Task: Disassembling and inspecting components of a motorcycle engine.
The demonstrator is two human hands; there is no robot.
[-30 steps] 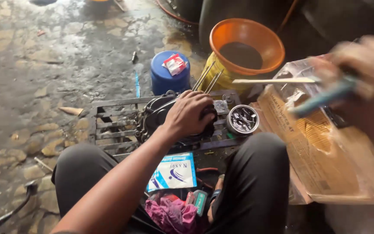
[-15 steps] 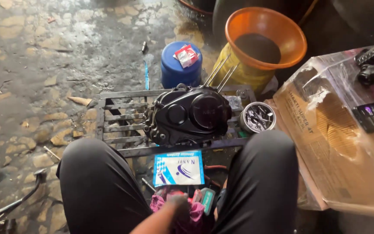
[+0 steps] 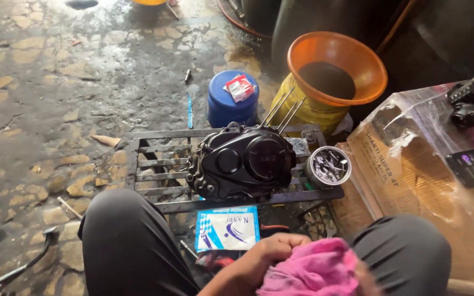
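My left hand (image 3: pixel 261 257) sits low between my knees, closed on a bunched pink cloth (image 3: pixel 316 271). Only a blurred sliver of my right hand (image 3: pixel 367 275) shows at the cloth's right edge, the rest hidden under it. Just beyond the hands a blue and white flat packet (image 3: pixel 227 228) lies under the stand. A black engine side cover (image 3: pixel 242 163) rests on a rusty metal grate stand (image 3: pixel 154 164), untouched. A small round tin of bolts (image 3: pixel 329 166) sits at the cover's right.
A blue tub (image 3: pixel 227 107) with a red and white sachet stands behind the grate. An orange funnel (image 3: pixel 357 57) tops a yellow can. A plastic-wrapped cardboard box (image 3: pixel 412 164) with black parts is on the right. The stone floor is wet.
My left hand left the engine cover, dropped between my knees and lifted the pink cloth. My right hand, which held a blue-handled tool at the right, has come down to the cloth.
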